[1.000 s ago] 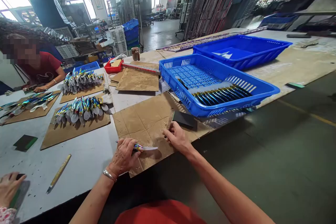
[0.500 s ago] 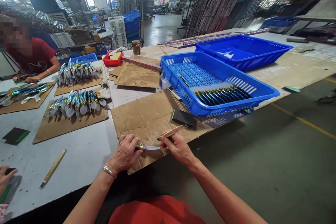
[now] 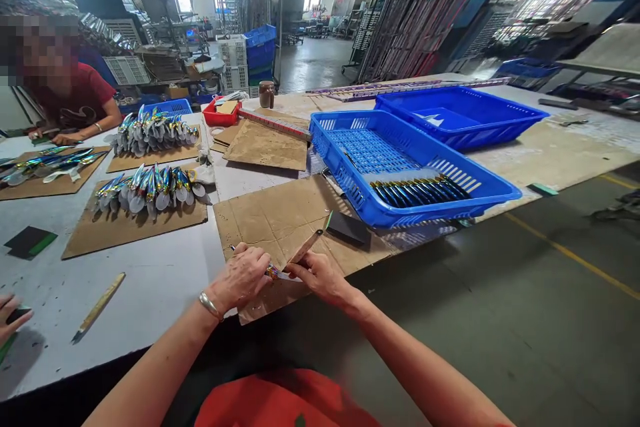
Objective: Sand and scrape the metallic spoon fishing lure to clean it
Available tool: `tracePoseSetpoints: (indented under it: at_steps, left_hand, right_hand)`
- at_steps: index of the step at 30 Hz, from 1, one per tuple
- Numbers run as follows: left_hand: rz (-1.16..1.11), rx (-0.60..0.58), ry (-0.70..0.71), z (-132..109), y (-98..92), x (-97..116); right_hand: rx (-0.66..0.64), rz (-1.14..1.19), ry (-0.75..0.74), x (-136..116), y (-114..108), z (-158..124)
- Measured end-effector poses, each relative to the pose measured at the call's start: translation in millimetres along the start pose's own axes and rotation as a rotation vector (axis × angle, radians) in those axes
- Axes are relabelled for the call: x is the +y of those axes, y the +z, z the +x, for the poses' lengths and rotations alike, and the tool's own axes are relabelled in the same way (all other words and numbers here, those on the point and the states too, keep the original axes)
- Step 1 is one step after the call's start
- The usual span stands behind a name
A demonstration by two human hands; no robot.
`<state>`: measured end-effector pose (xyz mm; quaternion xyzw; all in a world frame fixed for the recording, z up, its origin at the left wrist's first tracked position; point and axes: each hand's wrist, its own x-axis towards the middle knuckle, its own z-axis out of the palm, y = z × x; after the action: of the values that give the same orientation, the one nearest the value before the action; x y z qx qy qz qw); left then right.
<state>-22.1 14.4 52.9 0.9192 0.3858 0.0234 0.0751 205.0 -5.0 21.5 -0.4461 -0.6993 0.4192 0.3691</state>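
Observation:
My left hand [image 3: 243, 278] is closed around a shiny multicoloured fishing lure [image 3: 271, 271], holding it low over the front of a cardboard sheet [image 3: 265, 217]. Most of the lure's body is hidden under the fingers; its clear lip points right. My right hand [image 3: 320, 275] grips a slim, tan-handled tool [image 3: 306, 248], tilted with its dark upper end away from me. The tool's lower end meets the lure near the base of the lip, though the fingers partly cover the contact. A dark block [image 3: 349, 229] with a green edge lies just beyond my right hand.
A blue basket [image 3: 345, 180] with a row of dark lures stands ahead, with a deeper blue tray [image 3: 500, 130] behind. Lures lie heaped on cardboard [image 3: 85, 240] at left. A yellowish tool [image 3: 100, 307] lies near left. A co-worker [image 3: 75, 103] sits far left; another person's hand [image 3: 10, 317] is at the left edge.
My right hand has moved left to the lure, and the tool has swung from nearly flat to steeper. My left hand keeps hold of the lure. The view has shifted slightly.

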Motion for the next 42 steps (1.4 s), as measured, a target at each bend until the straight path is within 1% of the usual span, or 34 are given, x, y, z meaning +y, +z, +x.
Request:
tracePoseSetpoints:
  at_steps: [4,7,11,14,17,22,29,33,38,42]
  left_hand:
    - [0.028,0.004,0.019,2.1,-7.3,6.0]
    - [0.051,0.009,0.039,4.5,-13.0,8.9]
    - [0.112,-0.026,0.107,10.4,-22.0,8.7]
    - [0.141,-0.048,0.148,16.8,-28.3,7.4]
    - [0.133,-0.052,0.159,23.3,-33.6,7.3]
    - [0.171,-0.088,0.180,31.2,-40.1,10.2]
    - [0.297,-0.147,0.217,37.5,-47.2,16.3]
    - [0.259,-0.154,0.213,41.0,-53.3,21.6]
    - [0.301,-0.200,0.229,46.7,-58.1,26.5]
    - [0.283,-0.170,0.236,48.9,-58.3,28.0]
  right_hand:
    - [0.024,-0.036,-0.043,2.8,0.6,-7.4]
    - [0.106,-0.046,-0.082,11.4,4.2,-16.7]
    - [0.201,0.047,-0.094,23.5,12.4,-27.4]
    - [0.246,0.090,-0.078,27.1,17.6,-29.3]
    - [0.267,0.092,-0.071,26.0,19.2,-25.6]
    - [0.233,0.078,-0.095,20.1,14.3,-15.2]
    - [0.097,0.144,-0.092,20.8,8.3,-7.2]
    - [0.094,0.156,-0.133,25.3,6.9,-6.3]
    - [0.061,0.126,-0.174,23.0,2.0,-5.0]
    - [0.069,0.114,-0.221,19.3,1.0,-3.5]
